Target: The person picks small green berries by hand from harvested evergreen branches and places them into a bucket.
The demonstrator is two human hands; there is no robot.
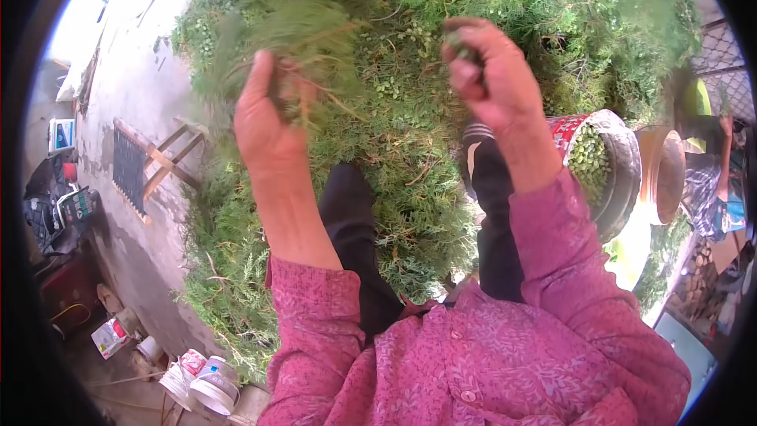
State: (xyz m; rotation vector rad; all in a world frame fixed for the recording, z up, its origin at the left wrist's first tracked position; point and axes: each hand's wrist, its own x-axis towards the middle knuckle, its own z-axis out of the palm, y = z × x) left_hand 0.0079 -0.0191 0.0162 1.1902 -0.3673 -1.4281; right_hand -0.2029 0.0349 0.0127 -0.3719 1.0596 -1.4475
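Observation:
My left hand [270, 114] is closed around a leafy evergreen branch [319, 39], whose green sprays are smeared by motion. Across from it, my right hand [505, 83] is raised with its fingers curled over small green cones [465, 49], partly hidden and blurred. Beneath both hands lies a thick heap of cut evergreen branches [410, 150], spreading around my legs. Beside my right forearm a red and white bucket [624, 154] leans over, holding many small green cones [587, 159].
A folding stool [154, 162] stands on the concrete floor [126, 110] at left. White tubs [214, 386] sit at lower left. Another bucket [661, 170] adjoins the cone bucket. Another person [702, 177] is at the far right, near a wire fence [717, 51].

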